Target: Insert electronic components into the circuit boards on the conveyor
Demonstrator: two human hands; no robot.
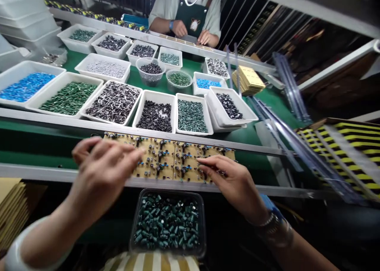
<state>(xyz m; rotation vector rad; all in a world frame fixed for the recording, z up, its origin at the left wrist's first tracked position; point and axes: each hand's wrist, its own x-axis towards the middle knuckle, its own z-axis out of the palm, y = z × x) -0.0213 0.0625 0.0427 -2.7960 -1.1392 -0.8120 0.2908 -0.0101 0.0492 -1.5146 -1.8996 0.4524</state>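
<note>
Two bare hands poised over tan circuit boards (pixel 170 164), bristling with tiny dark parts.
The boards lay at the dial's centre, flat along two smooth metal rails (pixel 258 189). At nine o'clock the left hand (pixel 102 166) was blurred, fingertips bunched; I couldn't tell whether it grasped anything. At four o'clock the right hand (pixel 231 178) pinched thumb and forefinger together, anything between them too small to make out. The boards' middle showed uncovered between both hands. At six, a clear plastic tub (pixel 203 223) held glossy green cylinders (pixel 169 223). White trays (pixel 175 112) of wiry parts crowded the green bench (pixel 73 61) from ten to one, a co-worker (pixel 194 14) beyond at twelve.
</note>
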